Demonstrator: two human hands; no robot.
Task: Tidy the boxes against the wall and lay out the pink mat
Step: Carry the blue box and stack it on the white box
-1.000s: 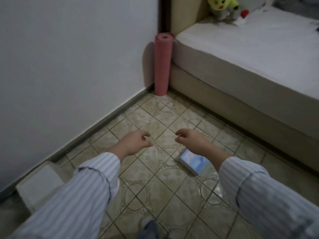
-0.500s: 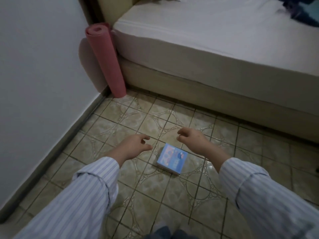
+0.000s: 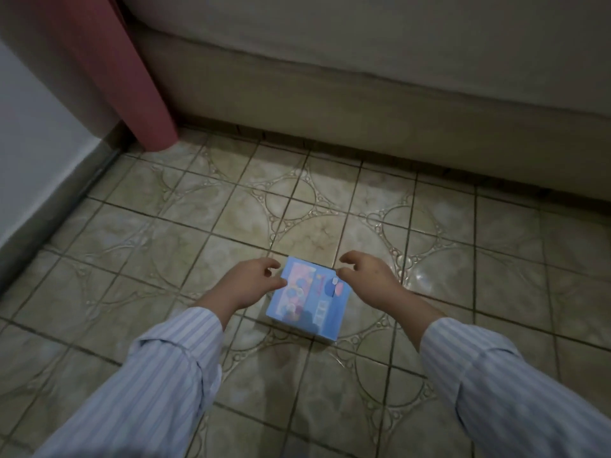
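Note:
A small light-blue box (image 3: 310,304) with a colourful printed top lies flat on the tiled floor, in the middle of the view. My left hand (image 3: 246,285) hovers at its left edge with fingers curled and apart, holding nothing. My right hand (image 3: 370,276) hovers at its far right corner, fingers also apart; whether either hand touches the box I cannot tell. The rolled pink mat (image 3: 132,71) stands upright in the corner at upper left, between the wall and the bed.
A bed base (image 3: 363,94) runs across the far side of the floor. The white wall (image 3: 29,133) with a grey skirting runs along the left. Patterned floor tiles (image 3: 330,226) lie between box and bed.
The view has tilted down and moved closer to the floor. Both hands have come to the blue box, which now lies between them; the mat's top has left the frame.

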